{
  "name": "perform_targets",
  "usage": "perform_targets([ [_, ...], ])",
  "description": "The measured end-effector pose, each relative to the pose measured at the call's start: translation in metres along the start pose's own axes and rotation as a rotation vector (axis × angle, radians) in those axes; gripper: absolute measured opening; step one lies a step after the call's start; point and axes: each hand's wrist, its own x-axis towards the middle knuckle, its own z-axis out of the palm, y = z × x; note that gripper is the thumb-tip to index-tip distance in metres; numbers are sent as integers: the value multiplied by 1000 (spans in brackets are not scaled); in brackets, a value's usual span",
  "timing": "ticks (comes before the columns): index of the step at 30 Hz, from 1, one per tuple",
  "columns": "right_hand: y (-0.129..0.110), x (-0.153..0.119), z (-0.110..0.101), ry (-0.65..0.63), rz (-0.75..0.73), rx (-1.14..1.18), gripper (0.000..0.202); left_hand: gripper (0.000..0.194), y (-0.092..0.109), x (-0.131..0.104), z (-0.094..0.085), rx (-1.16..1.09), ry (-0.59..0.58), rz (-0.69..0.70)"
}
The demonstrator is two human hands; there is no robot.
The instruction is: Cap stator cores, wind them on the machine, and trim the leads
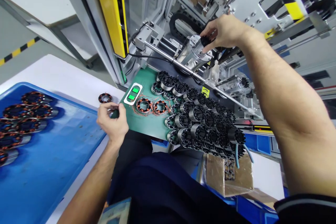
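My right hand (227, 31) reaches into the machine, fingers closed around a black-ended stator core (205, 41) at the round metal fixture (194, 47). Whether the core is seated on the fixture or apart from it, I cannot tell. My left hand (112, 120) is closed above the left edge of the green mat (153, 127); a small dark bit shows between thumb and fingers, too hidden to name. Just beyond it lies a copper-wound stator (105, 98). Two more wound stators (144, 105) with loose wire ends lie on the mat, beside stacked rows of unwound stator cores (198, 113).
A blue tray (65, 150) at the left holds several wound stators (23, 115). A green-lit two-button switch (133, 94) sits on the mat. A metal rod (170, 61) crosses the machine front. Below right stands a cardboard box (216, 175); a yellow post (109, 14) rises at the left.
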Motion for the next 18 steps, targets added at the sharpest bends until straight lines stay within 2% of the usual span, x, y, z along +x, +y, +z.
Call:
perform_targets([
  [3,-6,5,-14,-35,-39,71,91,16,2,0,-2,21,-19,-5],
  [6,-15,17,-13,92,-149,249,68,16,2,0,-3,37,-25,-10],
  [9,-25,36,20,248,-162,410,77,18,2,0,-4,48,-20,-14],
  [11,-29,49,49,260,-122,459,88,19,1,0,-4,50,-17,-18],
  [13,-29,60,70,231,-117,478,90,20,-1,0,-5,49,-19,-23],
  [15,-24,67,77,221,-144,492,85,21,-4,0,-6,47,-25,-28],
  [18,-19,71,73,275,-177,533,81,24,-7,0,-6,42,-24,-37],
])
